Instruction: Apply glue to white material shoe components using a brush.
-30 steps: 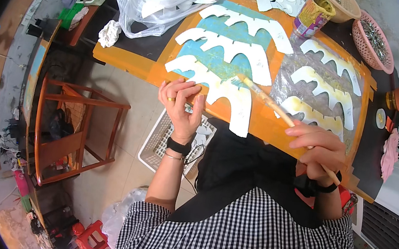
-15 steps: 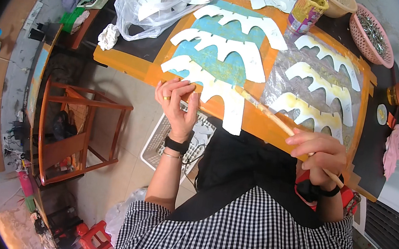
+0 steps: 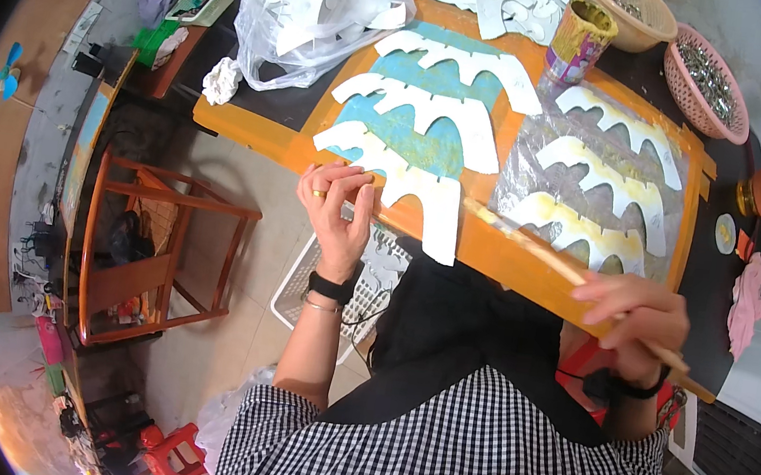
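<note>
Your right hand (image 3: 637, 318) holds the brush (image 3: 539, 249) well back on its handle, likely for reach, while your left hand (image 3: 335, 218), its pinch not discernible, sits at the nearest white cutout (image 3: 442, 209) on the orange board (image 3: 255, 134), apparently steadying it.

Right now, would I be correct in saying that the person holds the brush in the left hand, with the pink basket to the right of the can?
Not quite: the head view shows the brush in the right hand, not the left hand. The pink basket is indeed to the right of the can.
</note>
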